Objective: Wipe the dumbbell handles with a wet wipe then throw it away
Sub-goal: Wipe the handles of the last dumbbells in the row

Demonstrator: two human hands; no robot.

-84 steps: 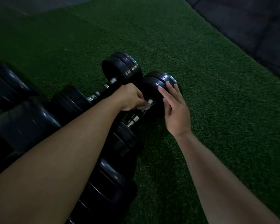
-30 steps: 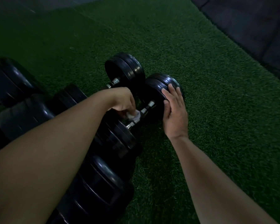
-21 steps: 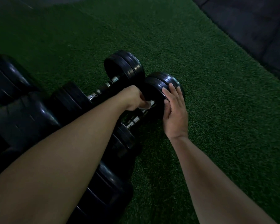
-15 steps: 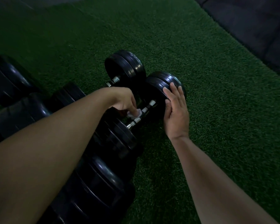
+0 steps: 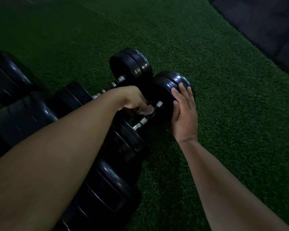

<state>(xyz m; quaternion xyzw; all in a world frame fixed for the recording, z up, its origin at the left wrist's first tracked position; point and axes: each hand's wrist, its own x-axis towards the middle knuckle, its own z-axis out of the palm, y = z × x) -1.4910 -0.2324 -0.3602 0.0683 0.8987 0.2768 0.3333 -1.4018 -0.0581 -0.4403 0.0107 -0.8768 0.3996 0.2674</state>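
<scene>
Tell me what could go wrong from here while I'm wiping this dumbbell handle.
1. The dumbbell lies on turf, steadied only by the flat right hand; it might roll if that hand slips.
2. The left hand grips the wet wipe on the handle, close to the neighbouring dumbbell; its fingers could get pinched.
3. The wipe looks bunched small, so parts of the handle may get missed.

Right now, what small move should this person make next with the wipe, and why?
Probably slide the left hand and its wet wipe along the handle toward the nearer plates: that chrome stretch lies bare, and the right hand rests flat on the far plates, steadying it.
</scene>
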